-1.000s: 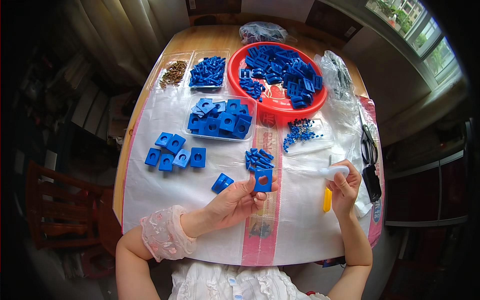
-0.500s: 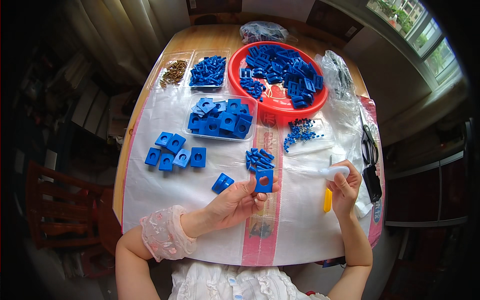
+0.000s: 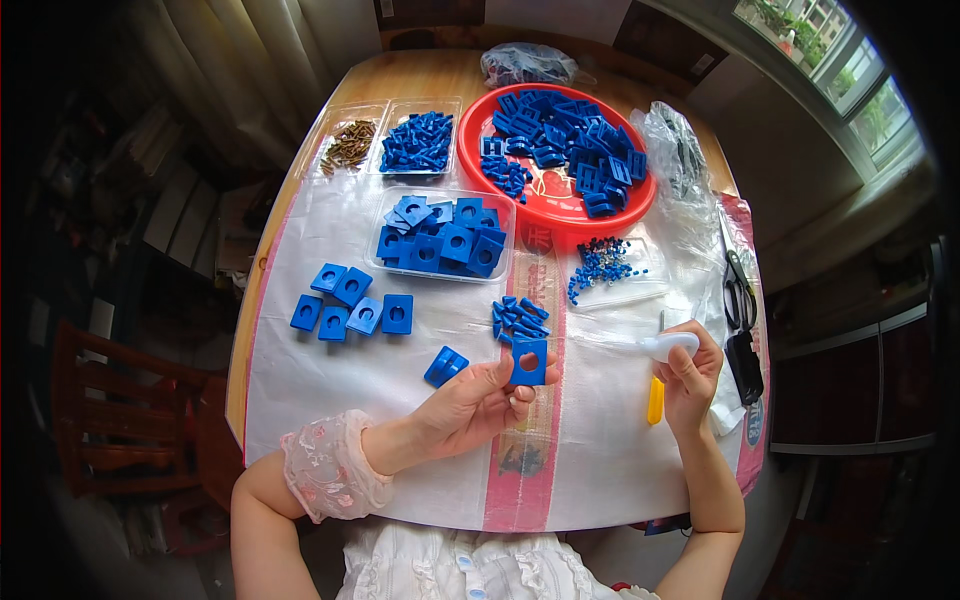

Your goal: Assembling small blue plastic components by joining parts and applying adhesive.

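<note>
My left grip [image 3: 468,400] pinches blue plate [image 3: 530,379] by edge, leaving hole [image 3: 529,362] uncovered, above desk [image 3: 435,74] near blue pegs [image 3: 520,322]. My right grip [image 3: 692,377] curls round white bottle [image 3: 670,347], nozzle [image 3: 630,346] toward plate; tip too faint to place.

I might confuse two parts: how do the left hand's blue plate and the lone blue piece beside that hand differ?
The left hand holds the plate; the piece lies on the sheet. The plate has a rounded hole; the piece shows a raised band. Both are blue.
</note>
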Demonstrator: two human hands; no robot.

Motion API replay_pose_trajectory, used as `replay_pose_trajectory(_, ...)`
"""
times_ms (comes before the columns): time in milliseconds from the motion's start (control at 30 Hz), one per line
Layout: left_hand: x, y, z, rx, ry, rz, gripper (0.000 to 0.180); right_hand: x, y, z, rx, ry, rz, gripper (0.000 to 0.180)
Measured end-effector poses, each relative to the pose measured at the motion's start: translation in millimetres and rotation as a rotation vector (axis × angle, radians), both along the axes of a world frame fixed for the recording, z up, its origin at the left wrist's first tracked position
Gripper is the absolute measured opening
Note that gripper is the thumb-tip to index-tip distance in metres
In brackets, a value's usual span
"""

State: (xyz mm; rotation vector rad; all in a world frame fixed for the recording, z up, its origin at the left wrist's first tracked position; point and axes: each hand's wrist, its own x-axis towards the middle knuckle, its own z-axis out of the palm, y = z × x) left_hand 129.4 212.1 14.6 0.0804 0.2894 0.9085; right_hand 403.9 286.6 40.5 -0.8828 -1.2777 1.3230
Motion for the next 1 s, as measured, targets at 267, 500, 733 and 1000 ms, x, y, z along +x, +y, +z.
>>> replay_pose_trajectory(267, 0.3, 0.0, 0.3, 0.009, 0.003, -0.006, 0.056, 0.5, -0.4, 0.0, -0.002, -0.004, 0.007, 0.028)
replay_pose_trajectory(500, 0.3, 0.3, 0.3, 0.017, 0.005, -0.004, 0.056, 3.4, -0.6, 0.4, -0.028, 0.028, 0.024, 0.024)
replay_pose_trajectory(733, -0.4, -0.1, -0.9, 0.003, -0.009, -0.004, 0.056, 5.1, 0.6, -1.0, -0.017, 0.045, 0.024, 0.024)
replay_pose_trajectory(1000, -0.5, 0.4, -0.2, -0.002, -0.002, -0.004, 0.056, 3.9, -0.5, 0.8, 0.006, 0.030, 0.001, 0.025)
